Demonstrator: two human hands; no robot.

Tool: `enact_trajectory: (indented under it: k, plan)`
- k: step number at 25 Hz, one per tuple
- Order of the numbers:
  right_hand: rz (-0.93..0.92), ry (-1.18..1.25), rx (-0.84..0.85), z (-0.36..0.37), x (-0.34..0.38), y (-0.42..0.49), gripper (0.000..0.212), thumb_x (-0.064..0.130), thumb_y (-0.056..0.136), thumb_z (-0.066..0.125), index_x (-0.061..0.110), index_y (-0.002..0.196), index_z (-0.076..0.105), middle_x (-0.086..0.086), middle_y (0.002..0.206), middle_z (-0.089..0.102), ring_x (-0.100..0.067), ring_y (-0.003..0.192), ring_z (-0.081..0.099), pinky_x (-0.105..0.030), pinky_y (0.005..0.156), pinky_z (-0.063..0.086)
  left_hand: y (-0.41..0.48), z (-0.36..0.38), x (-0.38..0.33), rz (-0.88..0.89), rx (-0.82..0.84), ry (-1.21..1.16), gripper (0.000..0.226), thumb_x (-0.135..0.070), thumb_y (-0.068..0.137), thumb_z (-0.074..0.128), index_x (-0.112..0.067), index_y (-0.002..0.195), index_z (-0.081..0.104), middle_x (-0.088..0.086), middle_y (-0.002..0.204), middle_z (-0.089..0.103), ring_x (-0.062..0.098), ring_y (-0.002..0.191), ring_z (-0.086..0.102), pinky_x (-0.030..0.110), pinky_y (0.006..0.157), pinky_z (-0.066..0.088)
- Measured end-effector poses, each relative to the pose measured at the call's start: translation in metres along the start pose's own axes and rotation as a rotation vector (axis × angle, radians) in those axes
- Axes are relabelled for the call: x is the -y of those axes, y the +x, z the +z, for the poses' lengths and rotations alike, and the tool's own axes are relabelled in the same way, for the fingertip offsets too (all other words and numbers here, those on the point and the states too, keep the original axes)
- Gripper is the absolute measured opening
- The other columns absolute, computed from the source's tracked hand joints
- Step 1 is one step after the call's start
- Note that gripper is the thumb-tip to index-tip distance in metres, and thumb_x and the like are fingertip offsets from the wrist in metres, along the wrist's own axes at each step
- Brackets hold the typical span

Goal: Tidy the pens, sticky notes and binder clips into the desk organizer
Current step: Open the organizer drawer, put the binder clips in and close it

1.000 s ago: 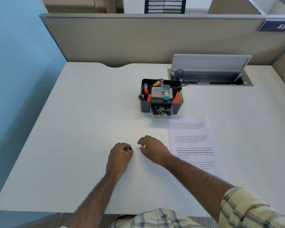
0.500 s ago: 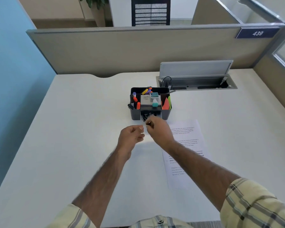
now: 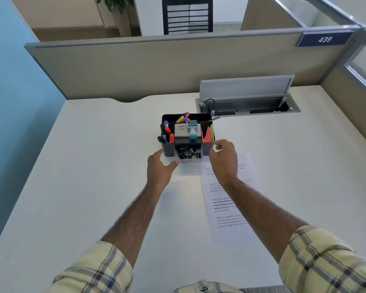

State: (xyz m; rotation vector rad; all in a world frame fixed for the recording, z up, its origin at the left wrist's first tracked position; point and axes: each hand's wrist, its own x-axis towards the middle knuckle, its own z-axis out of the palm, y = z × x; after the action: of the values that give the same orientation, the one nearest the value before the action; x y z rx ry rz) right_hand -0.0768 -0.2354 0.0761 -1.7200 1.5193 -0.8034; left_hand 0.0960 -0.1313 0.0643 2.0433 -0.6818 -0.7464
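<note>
**Clips in the drawer, both hands at the organizer front**

Head view: The desk organizer (image 3: pixel 167 151), a black box, stands mid-bench, towards the far side. Pens (image 3: pixel 167 132) and markers stand in its left compartment, and more lie in the far one. Sticky notes (image 3: pixel 207 134) in orange and green stand on edge in the right compartment. A small clear drawer (image 3: pixel 189 161) juts out of the near face, pulled open, with a heap of black binder clips (image 3: pixel 187 155) inside it.

The left hand (image 3: pixel 160 170) hovers just near-left of the drawer. Its fingers are spread and relaxed and hold nothing, and the thumb reaches towards the drawer's near-left corner; whether it touches I cannot tell. The right hand (image 3: pixel 224 159) is at the organizer's near-right corner, fingers loosely curved and apart, also empty.

A printed sheet (image 3: pixel 230 208) lies on the bench (image 3: pixel 93 166) to the near right, partly under the right forearm. No loose pen, note or clip shows on the bare bench.

The sorting looks all but done, and the step in hand appears to be closing up. The next move probably calls for a straight push on the drawer's near wall towards the far side. The other hand would steady the light organizer so that it does not slide. The clips are piled high, so one may catch on the opening above the drawer and need pressing down first.
</note>
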Motion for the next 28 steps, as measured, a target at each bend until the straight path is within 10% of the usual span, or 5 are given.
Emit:
enact_trajectory:
  k: [5,10,14,22,28]
  plan:
    - [0.136,0.014,0.102,0.008,-0.02,-0.01,0.064,0.018,0.093,0.068,0.017,0.149,0.039,-0.004,0.147,0.045,-0.02,0.125,0.053,-0.036,0.094,0.054,0.013,0.001,0.01,-0.091,0.128,-0.059,0.107,-0.054,0.078,0.08,-0.029,0.159,0.016,0.001,0.167,0.02,0.025,0.148,0.033,0.049,0.114,0.04]
    - [0.14,-0.025,0.293,0.011,-0.02,0.007,0.103,0.012,0.087,0.075,0.021,0.161,0.004,-0.005,0.163,0.023,-0.026,0.141,0.037,-0.016,0.072,0.052,0.027,-0.002,0.017,-0.058,0.204,-0.021,0.125,-0.053,0.069,0.088,-0.033,0.161,0.006,-0.002,0.169,0.014,0.022,0.152,0.023,0.048,0.119,0.032]
    - [0.108,0.021,0.373,0.009,-0.019,0.022,0.106,0.015,0.083,0.082,0.02,0.161,0.01,-0.004,0.163,0.03,-0.022,0.138,0.041,-0.008,0.062,0.047,0.036,-0.004,0.015,0.036,0.203,0.002,0.119,-0.049,0.069,0.088,-0.035,0.16,0.011,-0.004,0.167,0.022,0.022,0.151,0.026,0.044,0.118,0.032]
    - [0.072,0.112,0.321,0.009,-0.019,0.032,0.089,0.021,0.076,0.089,0.021,0.15,0.039,-0.001,0.146,0.053,-0.017,0.127,0.049,-0.036,0.104,0.046,0.041,0.002,0.01,0.073,0.136,-0.003,0.096,-0.046,0.074,0.086,-0.033,0.152,0.033,-0.007,0.156,0.044,0.023,0.141,0.042,0.041,0.11,0.041]
    - [0.097,0.058,0.258,0.016,-0.018,0.038,0.083,0.031,0.078,0.087,0.022,0.148,0.042,-0.004,0.142,0.055,-0.024,0.124,0.055,-0.039,0.1,0.052,0.048,0.006,0.006,0.061,0.062,0.008,0.08,-0.042,0.079,0.084,-0.021,0.145,0.044,-0.001,0.148,0.053,0.025,0.131,0.053,0.04,0.104,0.046]
